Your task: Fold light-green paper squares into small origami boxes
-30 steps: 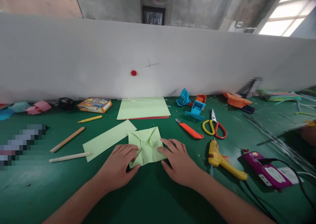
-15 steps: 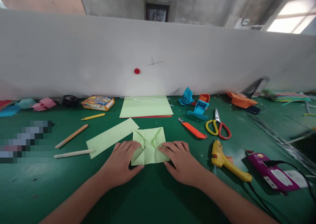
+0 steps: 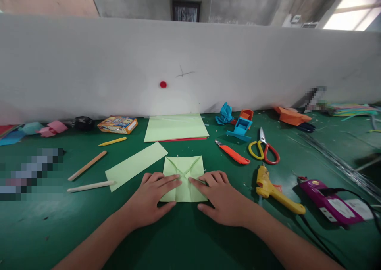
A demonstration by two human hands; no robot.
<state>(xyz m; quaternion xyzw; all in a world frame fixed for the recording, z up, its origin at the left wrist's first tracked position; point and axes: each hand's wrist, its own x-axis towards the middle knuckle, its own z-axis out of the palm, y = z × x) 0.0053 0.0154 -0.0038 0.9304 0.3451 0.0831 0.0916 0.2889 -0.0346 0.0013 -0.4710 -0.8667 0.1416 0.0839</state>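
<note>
A folded sheet of pale green paper (image 3: 183, 190) lies on the green table between my hands, with creases crossing near its middle. My left hand (image 3: 154, 196) rests on its left side, fingers stretched over the folds. From the other side my right hand (image 3: 218, 196) presses on the right part, its index fingertip near the centre. Both hands are flat and open, gripping nothing. Left of the folded sheet is a loose pale green strip (image 3: 135, 165), with the tip of a whitish stick (image 3: 89, 186) on its lower end.
Behind lies a stack of green paper (image 3: 177, 127) against a white partition (image 3: 119, 67). To the right are an orange utility knife (image 3: 233, 154), scissors (image 3: 264, 149), a yellow glue gun (image 3: 276, 194) and a purple corded device (image 3: 330, 202). A small box (image 3: 117, 124) stands back left.
My fingers have moved inward over the paper, pressing its folds flatter towards the centre. The paper has shifted slightly right in view.
</note>
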